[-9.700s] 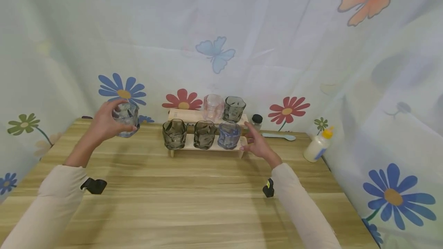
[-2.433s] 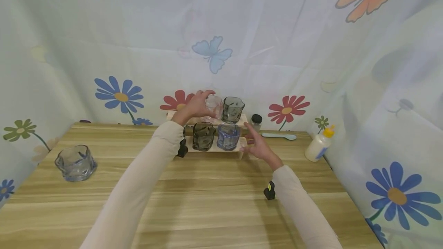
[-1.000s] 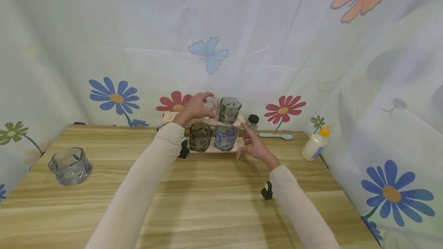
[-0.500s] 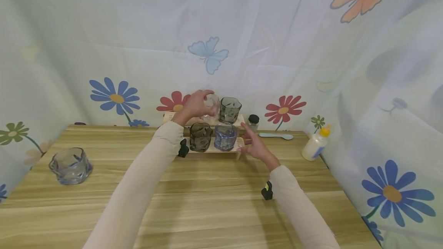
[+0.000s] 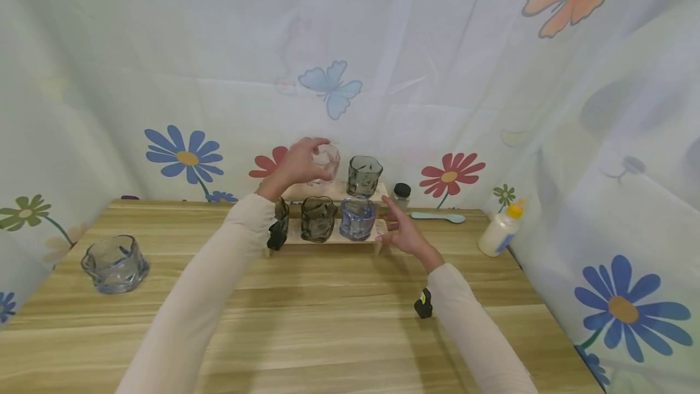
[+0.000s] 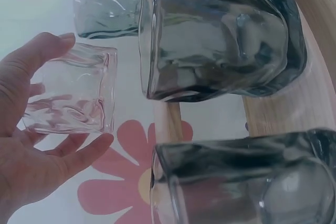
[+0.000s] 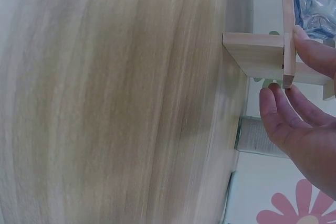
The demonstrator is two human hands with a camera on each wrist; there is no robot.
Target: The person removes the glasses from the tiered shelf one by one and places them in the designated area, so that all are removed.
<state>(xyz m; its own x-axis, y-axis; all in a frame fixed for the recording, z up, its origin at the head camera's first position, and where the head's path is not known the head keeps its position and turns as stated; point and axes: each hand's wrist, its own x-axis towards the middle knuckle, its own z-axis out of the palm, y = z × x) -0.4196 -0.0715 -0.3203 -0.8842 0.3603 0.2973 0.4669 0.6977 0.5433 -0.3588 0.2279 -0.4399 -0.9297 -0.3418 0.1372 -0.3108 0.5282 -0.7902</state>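
Note:
My left hand [image 5: 297, 164] grips a pale pink glass [image 6: 71, 95] between thumb and fingers, over the upper tier of a two-tier wooden stand [image 5: 295, 238]. At the stand's right end, my right hand [image 5: 407, 234] pinches the lower board [image 7: 289, 59], thumb above and fingers below. A smoky grey glass [image 5: 364, 176] stands on the upper tier. Along the lower tier are a blue glass [image 5: 357, 219], a dark glass [image 5: 318, 219] and another dark glass [image 5: 282, 214], partly hidden by the left wrist. A clear bluish glass [image 5: 116, 266] sits at the table's left.
Behind the right hand stands a small black-lidded jar [image 5: 401, 193], with a light blue spoon [image 5: 440, 217] lying beside it. A yellow-capped bottle [image 5: 496, 235] is near the right edge of the wooden table [image 5: 328, 321]. A flowered curtain [image 5: 246, 96] hangs behind.
The bluish glass went from the left hand to the table at left. The left hand took hold of the pink glass and has just moved it up and left. The right hand stays at the stand.

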